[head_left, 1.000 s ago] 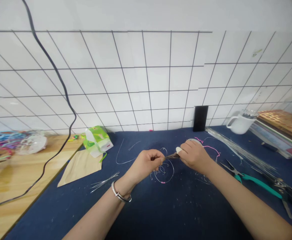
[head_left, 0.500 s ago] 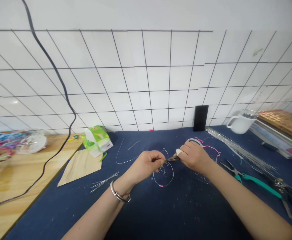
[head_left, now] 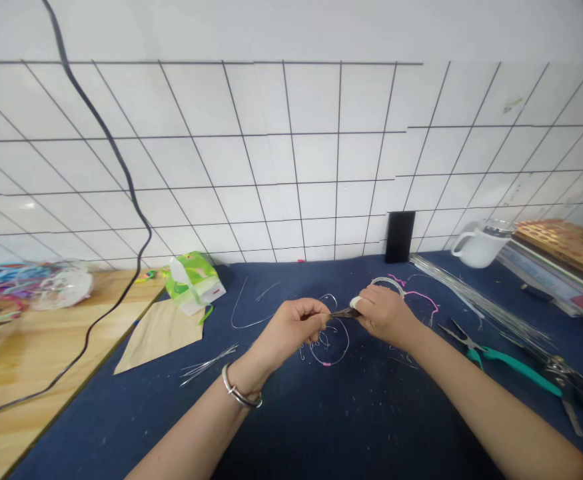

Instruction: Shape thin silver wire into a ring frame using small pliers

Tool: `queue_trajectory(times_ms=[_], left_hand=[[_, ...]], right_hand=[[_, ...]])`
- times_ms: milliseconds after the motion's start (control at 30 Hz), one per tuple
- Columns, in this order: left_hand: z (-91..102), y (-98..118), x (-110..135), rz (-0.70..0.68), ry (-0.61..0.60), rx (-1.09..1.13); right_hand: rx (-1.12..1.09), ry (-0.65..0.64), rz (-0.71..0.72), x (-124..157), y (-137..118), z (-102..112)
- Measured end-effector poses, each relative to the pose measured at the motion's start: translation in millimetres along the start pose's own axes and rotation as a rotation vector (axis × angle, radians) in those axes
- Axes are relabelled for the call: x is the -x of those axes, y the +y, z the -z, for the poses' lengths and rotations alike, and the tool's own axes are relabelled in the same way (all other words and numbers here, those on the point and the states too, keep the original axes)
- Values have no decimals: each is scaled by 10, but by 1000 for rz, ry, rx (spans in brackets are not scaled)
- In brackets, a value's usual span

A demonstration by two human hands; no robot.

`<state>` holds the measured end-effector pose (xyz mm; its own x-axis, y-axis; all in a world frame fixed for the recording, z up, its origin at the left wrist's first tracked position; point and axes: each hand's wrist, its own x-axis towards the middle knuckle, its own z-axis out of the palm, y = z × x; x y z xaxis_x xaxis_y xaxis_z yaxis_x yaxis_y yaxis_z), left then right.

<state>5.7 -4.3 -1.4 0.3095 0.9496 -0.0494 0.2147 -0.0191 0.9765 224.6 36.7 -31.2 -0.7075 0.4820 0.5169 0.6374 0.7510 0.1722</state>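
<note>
While pinching a wire loop (head_left: 348, 340) between thumb and fingertips of the left hand (head_left: 294, 328), grips dark pliers (head_left: 342, 313) in the curled right hand (head_left: 386, 313), with the tips close against the left fingertips. Has the loop just below both hands, hanging over or resting on the blue tabletop (head_left: 291, 427); cannot tell which. Has teal-handled pliers (head_left: 521, 369) lying farther right.

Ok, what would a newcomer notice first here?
Probably the centre: the left hand pinching what looks like a wire loop, the right hand gripping needle-nose pliers. Then comes the black cable down the left side, and the teal-handled pliers at right on the navy surface.
</note>
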Motion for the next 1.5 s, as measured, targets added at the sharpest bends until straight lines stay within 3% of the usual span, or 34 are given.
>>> queue_trajectory(times_ms=[300, 633, 800, 1033, 1267, 1500], left_hand=[[-39, -98, -39, 17, -21, 385], [-10, -82, -43, -111, 96, -19], [-17, -91, -45, -160, 98, -45], [7, -109, -32, -151, 52, -40], [46, -53, -1, -100, -73, 18], [19, -69, -5, -92, -99, 103]], right_hand=[[-174, -6, -183, 0, -100, -73], [-355, -83, -267, -32, -158, -99], [-426, -129, -302, -45, -177, -118], [-322, -60, -229, -30, -168, -98], [-129, -4, -88, -29, -95, -3], [14, 57, -16, -1, -59, -3]])
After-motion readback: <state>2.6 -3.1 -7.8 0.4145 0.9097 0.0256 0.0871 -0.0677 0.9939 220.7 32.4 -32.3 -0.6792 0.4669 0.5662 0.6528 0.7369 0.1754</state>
